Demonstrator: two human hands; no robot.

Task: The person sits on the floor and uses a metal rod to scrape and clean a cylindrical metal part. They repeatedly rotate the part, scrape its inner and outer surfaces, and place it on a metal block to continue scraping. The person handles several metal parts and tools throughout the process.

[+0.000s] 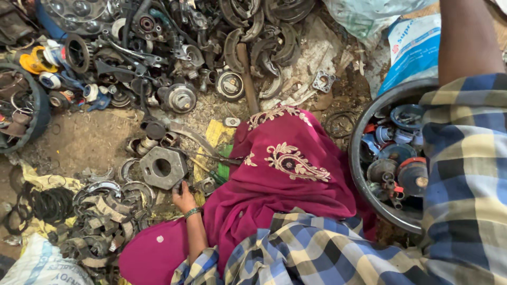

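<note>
My left hand (184, 199), with a green bangle at the wrist, reaches down between folds of magenta embroidered cloth (288, 158). Its fingers curl on the near edge of a grey hexagonal metal part (170, 177) with a round hole, which lies on the dirt floor. Only my right forearm (465, 37) shows, bare above a blue and yellow plaid sleeve, and it runs out of the top edge with the hand hidden. A thin rod (211, 156) lies just right of the hexagonal part.
A round black tub (355, 158) of blue, red and grey parts stands at the right. Heaps of brake shoes, gears and bearings (179, 97) fill the back. Curved metal shoes (100, 211) pile at the lower left, and a dark basin (41, 113) stands at the left edge.
</note>
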